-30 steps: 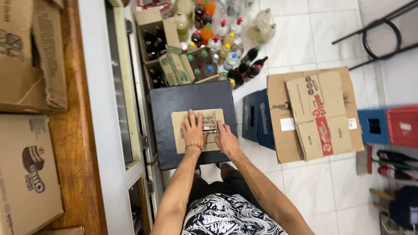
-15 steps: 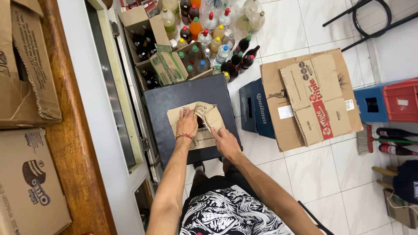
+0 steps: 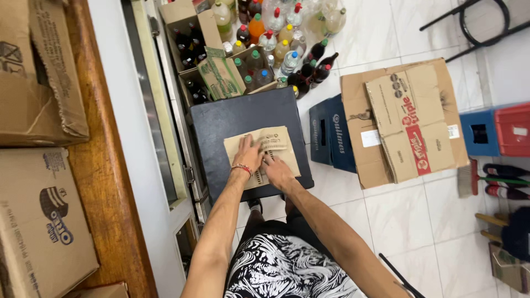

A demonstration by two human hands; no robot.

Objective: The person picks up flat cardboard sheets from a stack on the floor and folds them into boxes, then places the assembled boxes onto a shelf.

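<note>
Left hand (image 3: 248,156) and right hand (image 3: 276,170) spread flat, apparently pressing brown paper bag (image 3: 264,155) onto dark tabletop (image 3: 237,118).

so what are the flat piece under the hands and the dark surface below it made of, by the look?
Flat piece: thin brown cardboard, matte, with one end curling up. Both the left hand and the right hand press on it. Dark surface: smooth, near-black with a slight sheen, probably plastic or coated board; the view leaves that open.
</note>
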